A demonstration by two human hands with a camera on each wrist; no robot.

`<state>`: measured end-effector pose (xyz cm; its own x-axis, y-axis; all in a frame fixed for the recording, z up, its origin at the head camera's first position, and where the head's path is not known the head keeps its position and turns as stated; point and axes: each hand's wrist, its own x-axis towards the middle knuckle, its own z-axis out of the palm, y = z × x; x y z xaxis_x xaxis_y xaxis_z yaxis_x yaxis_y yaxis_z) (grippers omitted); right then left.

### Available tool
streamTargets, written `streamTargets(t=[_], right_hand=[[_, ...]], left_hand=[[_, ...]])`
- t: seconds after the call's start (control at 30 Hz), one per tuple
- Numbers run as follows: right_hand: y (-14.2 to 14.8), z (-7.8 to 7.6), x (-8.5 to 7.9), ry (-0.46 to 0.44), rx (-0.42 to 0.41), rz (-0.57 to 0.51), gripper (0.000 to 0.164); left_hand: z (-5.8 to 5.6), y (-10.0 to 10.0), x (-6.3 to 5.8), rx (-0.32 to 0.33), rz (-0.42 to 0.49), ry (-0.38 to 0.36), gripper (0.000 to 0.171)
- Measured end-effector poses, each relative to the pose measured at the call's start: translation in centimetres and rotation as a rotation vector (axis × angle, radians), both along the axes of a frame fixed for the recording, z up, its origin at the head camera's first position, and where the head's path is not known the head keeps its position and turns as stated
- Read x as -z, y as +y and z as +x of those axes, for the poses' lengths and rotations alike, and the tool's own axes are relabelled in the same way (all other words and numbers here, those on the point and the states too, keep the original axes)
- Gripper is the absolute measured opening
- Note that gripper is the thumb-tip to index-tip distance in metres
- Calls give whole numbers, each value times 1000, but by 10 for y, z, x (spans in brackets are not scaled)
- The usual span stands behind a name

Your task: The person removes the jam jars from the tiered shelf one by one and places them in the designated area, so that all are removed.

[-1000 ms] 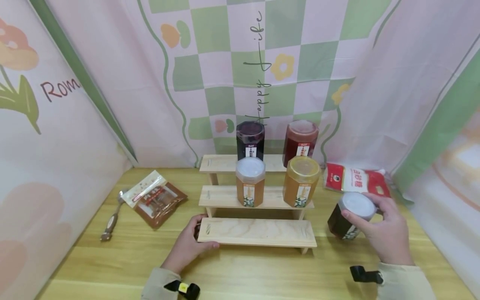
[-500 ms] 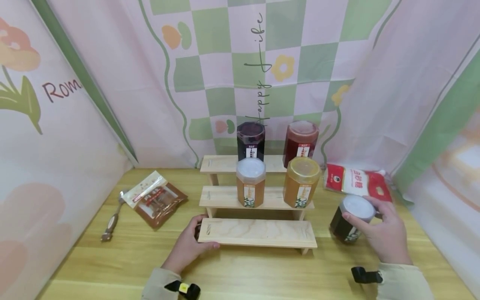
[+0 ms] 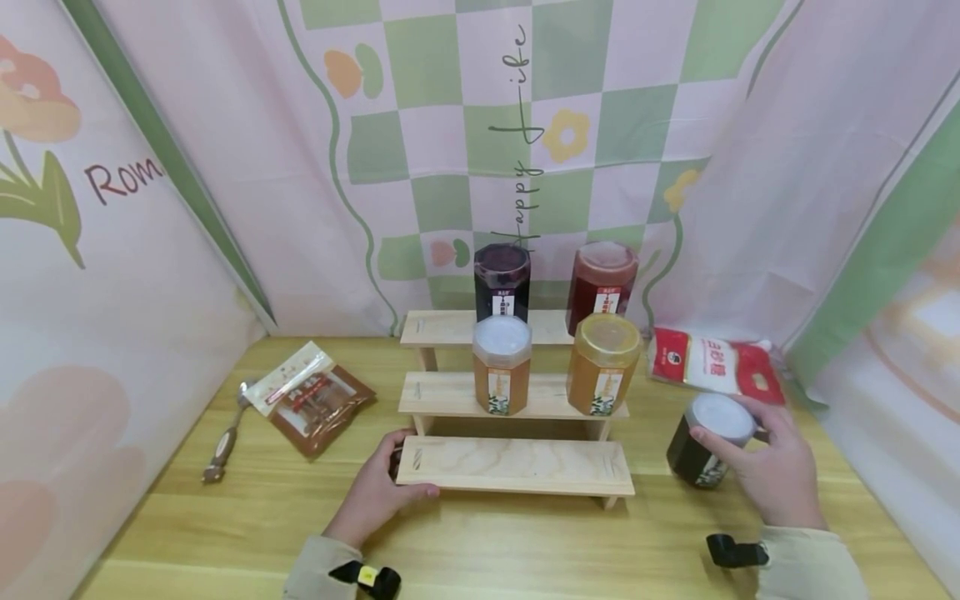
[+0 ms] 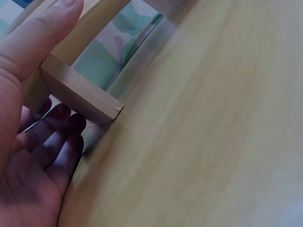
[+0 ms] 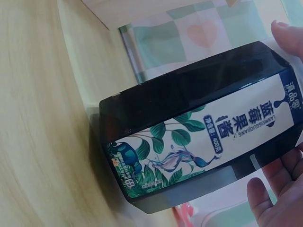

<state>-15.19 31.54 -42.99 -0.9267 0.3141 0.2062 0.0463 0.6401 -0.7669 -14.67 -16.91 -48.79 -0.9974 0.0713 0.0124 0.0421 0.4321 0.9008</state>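
Observation:
My left hand (image 3: 382, 492) grips the left end of a three-step wooden display stand (image 3: 517, 464), its thumb on the lowest step. The left wrist view shows that hand's fingers (image 4: 61, 142) curled beside the stand's leg (image 4: 80, 90). At the right, my right hand (image 3: 776, 467) holds a dark blueberry jam jar (image 3: 693, 454) near its white lid, thumb on one side and fingers on the other. The jar's label (image 5: 199, 142) faces the right wrist camera. Its base is at the tabletop; whether it touches, I cannot tell.
Two amber jars (image 3: 501, 387) (image 3: 596, 383) stand on the middle step. A purple jar (image 3: 501, 279) and a red jar (image 3: 592, 300) stand on the top step. A red-white sugar bag (image 3: 712, 362) lies back right. A brown packet (image 3: 315, 404) and a metal-ended tool (image 3: 225, 442) lie left.
The right hand and the blueberry jam jar have shifted slightly right and a little nearer to me. The left hand and the stand stay where they were.

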Motion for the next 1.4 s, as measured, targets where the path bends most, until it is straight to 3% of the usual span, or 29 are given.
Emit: streamTargets(t=[0.53, 0.9, 1.1, 1.4], right_hand=[[16, -1, 8, -17, -27, 33, 82], [19, -1, 2, -26, -42, 46, 84], [21, -7, 1, -41, -53, 32, 86], [29, -17, 2, -34, -66, 113, 89]], left_hand=[[1, 0, -2, 5, 1, -5, 97], [1, 1, -2, 1, -2, -5, 96], [1, 1, 0, 8, 3, -7, 97], [2, 1, -4, 3, -3, -15, 97]])
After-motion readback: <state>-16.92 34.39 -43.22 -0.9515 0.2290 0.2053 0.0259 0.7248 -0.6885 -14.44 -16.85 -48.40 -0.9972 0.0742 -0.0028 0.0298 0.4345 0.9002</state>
